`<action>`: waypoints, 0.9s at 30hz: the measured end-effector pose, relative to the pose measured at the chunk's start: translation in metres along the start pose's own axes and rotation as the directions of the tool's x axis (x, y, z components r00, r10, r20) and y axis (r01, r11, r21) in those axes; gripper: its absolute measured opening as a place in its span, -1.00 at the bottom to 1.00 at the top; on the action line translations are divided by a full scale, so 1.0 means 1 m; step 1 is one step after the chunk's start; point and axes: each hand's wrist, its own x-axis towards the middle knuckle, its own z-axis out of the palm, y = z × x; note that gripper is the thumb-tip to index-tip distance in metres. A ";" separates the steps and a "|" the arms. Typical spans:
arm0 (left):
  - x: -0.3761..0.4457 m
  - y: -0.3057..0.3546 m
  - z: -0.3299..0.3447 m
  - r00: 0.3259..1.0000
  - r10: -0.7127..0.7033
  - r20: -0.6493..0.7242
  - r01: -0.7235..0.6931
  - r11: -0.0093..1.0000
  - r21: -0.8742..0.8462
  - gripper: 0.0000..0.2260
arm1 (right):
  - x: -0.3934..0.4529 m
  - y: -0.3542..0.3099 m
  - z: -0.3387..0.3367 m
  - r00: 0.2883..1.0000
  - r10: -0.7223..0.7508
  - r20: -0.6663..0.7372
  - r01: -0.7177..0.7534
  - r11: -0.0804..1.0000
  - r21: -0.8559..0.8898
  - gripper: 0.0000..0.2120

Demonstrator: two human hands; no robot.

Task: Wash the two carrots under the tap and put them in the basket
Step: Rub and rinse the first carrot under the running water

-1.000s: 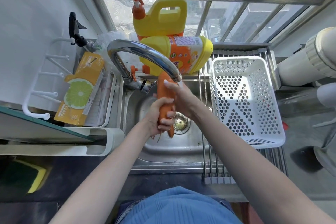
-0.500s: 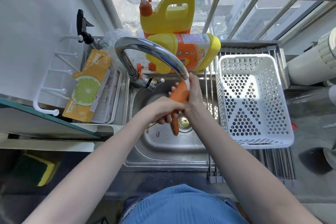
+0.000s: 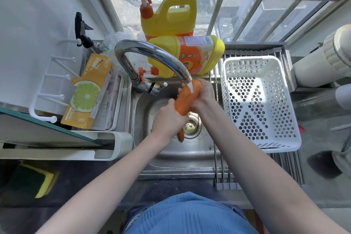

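Note:
An orange carrot (image 3: pixel 187 99) is held tilted over the steel sink (image 3: pixel 171 156), its thick end under the spout of the chrome tap (image 3: pixel 152 53), where water runs onto it. My left hand (image 3: pixel 169 118) grips the carrot's lower half; the thin tip pokes out below, near the drain. My right hand (image 3: pixel 204 94) wraps the upper part from the right. The white perforated basket (image 3: pixel 260 144) stands empty on a rack to the right of the sink. Only one carrot is visible.
Two yellow detergent bottles (image 3: pixel 182 51) stand behind the tap by the window bars. A lime-printed box (image 3: pixel 87 93) lies in a tray on the left, below a white wall rack and a black spray nozzle. A yellow-green sponge (image 3: pixel 38 182) sits lower left.
The carrot has tilted, its thick end swinging right under the spout. My right hand slid up around that end, and my left hand kept its hold on the lower half.

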 end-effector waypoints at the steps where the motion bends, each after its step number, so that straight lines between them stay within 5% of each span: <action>1: -0.001 -0.002 0.000 0.999 0.038 -0.023 -0.037 0.999 0.014 -0.74 | -0.002 0.000 0.000 1.000 0.020 0.021 -0.019 1.000 -0.010 -0.78; 5: -0.004 -0.007 0.001 0.994 0.101 -0.049 -0.103 0.994 -0.031 -0.73 | -0.011 -0.005 -0.001 0.992 0.067 0.103 -0.062 0.997 -0.045 -0.78; 10: 0.008 -0.009 0.004 0.990 -0.044 0.137 0.082 0.956 -0.283 -0.72 | -0.021 -0.008 -0.006 0.966 0.141 0.215 -0.117 0.986 -0.121 -0.76; 16: 0.017 -0.015 -0.006 0.956 -0.067 0.286 0.181 0.902 -0.392 -0.68 | -0.032 0.013 -0.023 0.916 -0.065 0.396 0.172 0.955 -0.241 -0.65; 20: 0.015 -0.013 0.000 0.968 -0.066 0.241 0.161 0.902 -0.399 -0.69 | -0.036 0.011 -0.034 0.853 -0.105 0.511 0.251 0.941 -0.225 -0.67; 27: 0.017 -0.022 0.013 0.991 -0.071 0.114 0.105 0.938 -0.330 -0.69 | -0.034 0.001 -0.023 0.903 -0.056 0.427 0.269 0.848 -0.457 -0.83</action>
